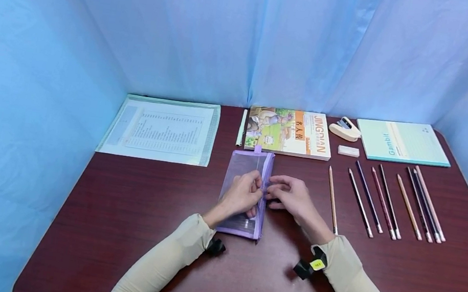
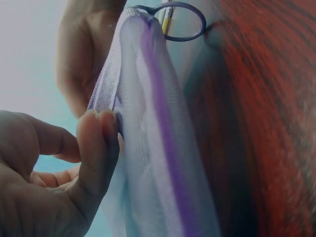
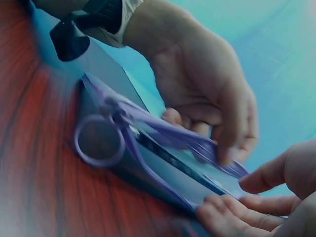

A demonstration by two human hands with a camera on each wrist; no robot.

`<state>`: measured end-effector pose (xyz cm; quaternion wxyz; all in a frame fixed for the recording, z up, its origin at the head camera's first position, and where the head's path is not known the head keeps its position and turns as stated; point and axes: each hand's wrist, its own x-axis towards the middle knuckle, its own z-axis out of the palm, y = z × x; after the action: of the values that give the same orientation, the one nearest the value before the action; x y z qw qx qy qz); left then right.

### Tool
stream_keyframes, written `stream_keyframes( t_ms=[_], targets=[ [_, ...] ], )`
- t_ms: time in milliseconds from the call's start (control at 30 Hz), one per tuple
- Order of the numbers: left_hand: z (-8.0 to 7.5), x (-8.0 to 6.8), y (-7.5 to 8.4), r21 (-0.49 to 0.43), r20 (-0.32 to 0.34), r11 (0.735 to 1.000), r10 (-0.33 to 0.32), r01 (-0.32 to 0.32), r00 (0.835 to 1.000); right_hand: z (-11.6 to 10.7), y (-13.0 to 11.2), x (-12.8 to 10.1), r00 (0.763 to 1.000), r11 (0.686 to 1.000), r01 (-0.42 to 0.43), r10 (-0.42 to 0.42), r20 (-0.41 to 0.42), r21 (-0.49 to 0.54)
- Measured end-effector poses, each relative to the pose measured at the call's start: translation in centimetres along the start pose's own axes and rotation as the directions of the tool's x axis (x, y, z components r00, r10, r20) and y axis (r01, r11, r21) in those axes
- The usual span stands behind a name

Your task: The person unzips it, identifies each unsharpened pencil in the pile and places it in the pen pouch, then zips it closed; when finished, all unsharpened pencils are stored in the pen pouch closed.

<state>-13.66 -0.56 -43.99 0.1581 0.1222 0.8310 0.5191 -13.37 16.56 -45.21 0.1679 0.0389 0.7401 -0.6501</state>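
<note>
- Head view: the pouch (image 1: 247, 165), purple and meshed, is on the table (image 1: 142, 203) in front of the person, its far end just before the book (image 1: 289, 131).
- The left hand (image 1: 245, 194) is over the pouch, fingers bent; the right hand (image 1: 291, 198) touches its right edge, fingers bent too.
- Pencils (image 1: 382, 203) lie in a loose row to the right, apart from the pouch; behind them are the eraser (image 1: 348, 151) and the notebook (image 1: 403, 141).
- The pen (image 1: 242, 127) lies just left of the book, the sheet (image 1: 162, 129) farther left.
- Left wrist view: the left hand pinches the pouch's edge by the zip (image 2: 106, 91), fingertips together; a ring (image 2: 204, 22) sticks out at one end.
- Right wrist view: the pouch's mouth gapes, showing a dark stick (image 3: 173, 159). Right fingertips touch its lower lip; whether they pinch it, I cannot tell.
</note>
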Motion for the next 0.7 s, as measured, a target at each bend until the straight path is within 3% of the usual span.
stream_keyframes(
  t_ms=[300,567,700],
  targets=[
    [0.2,0.0,0.0,-0.005,-0.008,1.000,0.021,-0.021,1.000,-6.5,-0.5,-2.7,0.993,0.971,0.066,-0.087,-0.081,-0.229],
    [0.3,-0.1,0.0,-0.012,-0.013,1.000,0.019,-0.019,1.000,-14.5,-0.2,-4.4,0.972,0.895,0.051,-0.147,-0.185,-0.443],
    [0.3,-0.1,-0.1,-0.008,-0.014,1.000,0.019,-0.019,1.000,-17.5,-0.1,-5.1,0.962,0.834,0.010,-0.158,-0.221,-0.551]
  ],
)
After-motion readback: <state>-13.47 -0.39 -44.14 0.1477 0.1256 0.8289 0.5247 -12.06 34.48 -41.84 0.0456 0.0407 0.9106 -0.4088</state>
